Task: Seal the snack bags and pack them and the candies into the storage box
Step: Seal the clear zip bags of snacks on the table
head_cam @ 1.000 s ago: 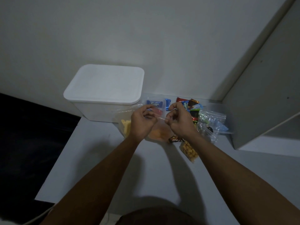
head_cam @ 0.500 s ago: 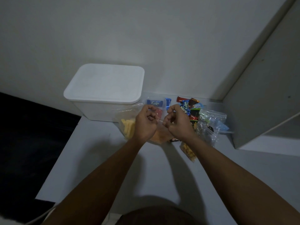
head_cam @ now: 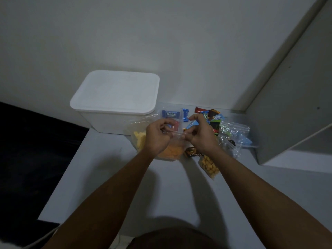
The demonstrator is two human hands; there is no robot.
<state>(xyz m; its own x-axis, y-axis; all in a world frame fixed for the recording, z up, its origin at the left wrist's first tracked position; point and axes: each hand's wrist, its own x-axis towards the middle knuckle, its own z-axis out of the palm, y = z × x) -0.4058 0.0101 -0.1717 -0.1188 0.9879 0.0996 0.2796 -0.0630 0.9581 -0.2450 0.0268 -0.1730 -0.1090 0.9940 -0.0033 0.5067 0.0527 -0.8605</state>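
1. A clear snack bag [head_cam: 171, 151] with orange pieces inside is held above the white tabletop [head_cam: 161, 191], between the two hands.
2. The top edge of this bag is pinched by the left hand [head_cam: 158, 137]; its grip is closed on the bag's seal strip at the left part.
3. The same strip is pinched by the right hand [head_cam: 201, 136] at the right part; its grip is also closed on the bag. The two hands are near each other, with a short piece of the strip seen between them.
4. Whether the strip is already pressed shut along its whole length cannot be told.
5. A second bag with yellow sticks [head_cam: 139, 141] is seen just left of the left hand, partly hidden behind it.
6. A third bag with small yellow-brown snacks [head_cam: 209, 166] is lying on the tabletop under the right wrist.
7. The white storage box [head_cam: 116, 106] is placed at the back left of the tabletop, against the wall, and its lid is on.
8. The wrapped candies [head_cam: 206, 115], blue, red and dark ones, are scattered behind the hands, to the right of the box.
9. Some clear crumpled bags [head_cam: 233, 135] are lying at the right, near a grey panel [head_cam: 291, 105].
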